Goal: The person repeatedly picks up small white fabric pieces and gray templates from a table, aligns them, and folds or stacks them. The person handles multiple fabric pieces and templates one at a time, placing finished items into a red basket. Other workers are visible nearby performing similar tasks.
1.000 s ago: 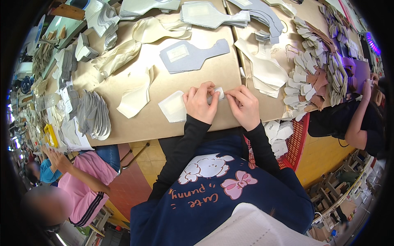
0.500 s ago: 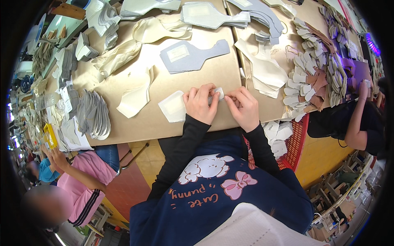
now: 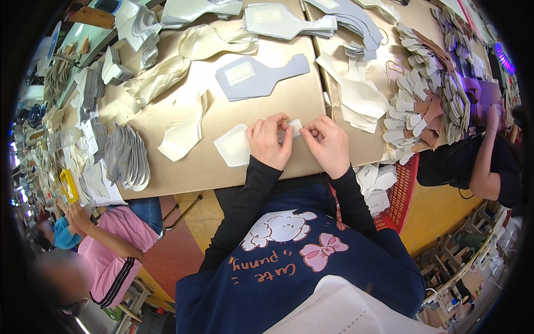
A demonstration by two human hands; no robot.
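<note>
At the table's near edge a flat white cut piece [image 3: 232, 147] lies under my hands, its wide end to the left and its narrow end showing between my fingers. A pale rectangular patch sits on the wide end. My left hand [image 3: 270, 142] has its fingers bent and pressed on the middle of the piece, thumb toward the narrow end. Beside that end, my right hand [image 3: 328, 145] is closed in a pinch; its fingertips touch the tip, and anything between them is too small to see. Just beyond lies a grey cut piece [image 3: 267, 78] of similar outline with a cream patch.
Cream sheets [image 3: 186, 131] lie left of my hands, more cream pieces [image 3: 361, 103] right. Grey stacks [image 3: 127, 156] stand at the left edge. A red basket [image 3: 401, 189] of white pieces is below the right table edge. Other people sit on both sides.
My right hand has shifted slightly left and its fingers have curled closer at the narrow tip. My left hand keeps its hold, and the view has shifted a little.
</note>
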